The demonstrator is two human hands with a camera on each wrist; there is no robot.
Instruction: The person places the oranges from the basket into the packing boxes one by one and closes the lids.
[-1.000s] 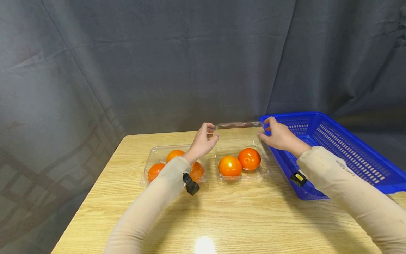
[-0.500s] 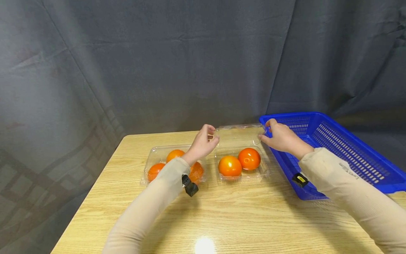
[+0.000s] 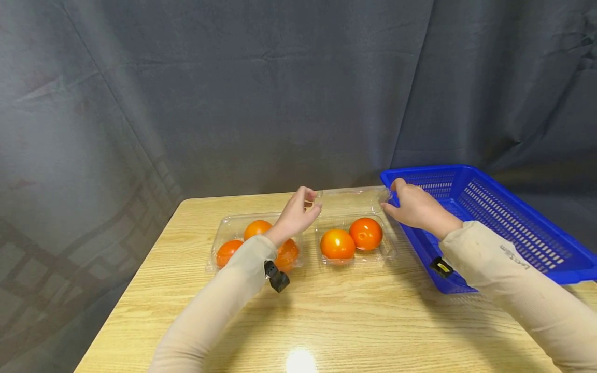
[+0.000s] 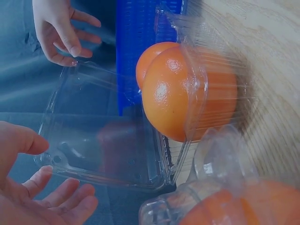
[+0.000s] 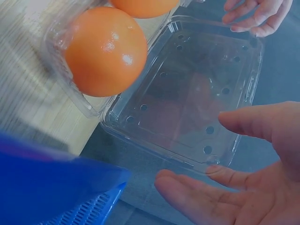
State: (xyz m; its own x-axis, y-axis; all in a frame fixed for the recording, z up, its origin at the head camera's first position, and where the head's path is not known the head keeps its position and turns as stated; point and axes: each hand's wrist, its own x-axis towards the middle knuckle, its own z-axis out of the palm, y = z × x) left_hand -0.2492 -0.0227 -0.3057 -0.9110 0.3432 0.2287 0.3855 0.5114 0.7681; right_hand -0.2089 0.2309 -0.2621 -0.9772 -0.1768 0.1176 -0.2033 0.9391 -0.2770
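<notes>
A clear plastic clamshell box (image 3: 389, 254) stands with its lid (image 3: 351, 202) raised and tilted back at the far side. Inside its base lie two round, glossy orange-red fruits, the left one (image 3: 338, 244) and the right one (image 3: 366, 233); their exact kind cannot be told. My left hand (image 3: 296, 213) pinches the lid's left far corner between thumb and index finger, as the left wrist view shows. At the right corner, my right hand (image 3: 416, 207) holds the lid's edge, thumb (image 5: 248, 121) on the inner side and index finger against the rim.
Left of it, under my left forearm, sits another clear plastic box (image 3: 233, 223), its lid apparently down over several similar fruits (image 3: 227, 253). A blue slotted basket (image 3: 517, 207) stands at the right, close to my right wrist. Grey cloth (image 3: 280, 103) hangs behind the wooden table (image 3: 345, 321).
The raised lid has tipped lower, its far edge sinking slightly, and both hands have gone down with it. The fruits and the basket stay in place.
</notes>
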